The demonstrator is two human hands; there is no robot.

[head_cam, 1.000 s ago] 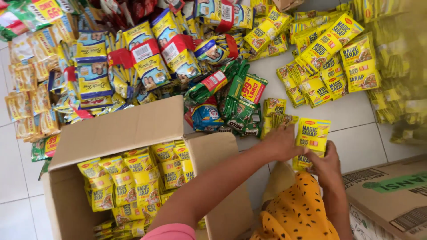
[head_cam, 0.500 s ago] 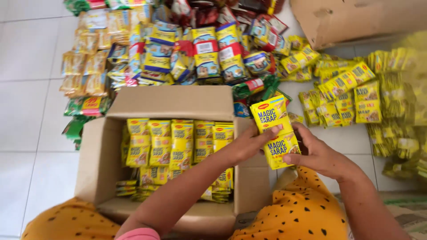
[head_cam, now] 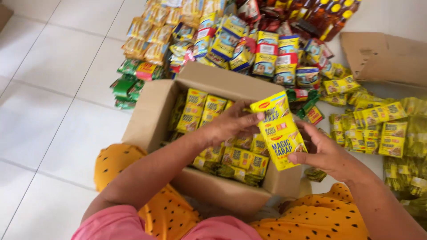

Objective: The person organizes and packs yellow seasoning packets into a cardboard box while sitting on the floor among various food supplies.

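Observation:
Both hands hold one yellow sachet strip [head_cam: 279, 130] over the right side of an open cardboard box [head_cam: 149, 121]. My left hand [head_cam: 232, 124] grips the strip's upper left edge, fingers curled over it. My right hand [head_cam: 321, 150] supports its lower right edge from beneath. Inside the box lie several rows of the same yellow sachets [head_cam: 208, 109]. My knees in orange dotted cloth [head_cam: 116, 161] frame the box at the bottom.
A heap of mixed yellow, red and green packets [head_cam: 249, 42] covers the white tiled floor behind the box. More yellow sachet strips [head_cam: 378, 124] lie to the right. A second cardboard box [head_cam: 387, 55] sits at the upper right. Bare tiles [head_cam: 53, 102] lie at the left.
The yellow strip has come from the floor at the right to above the box, held in both hands. The view has shifted left and closer to the box.

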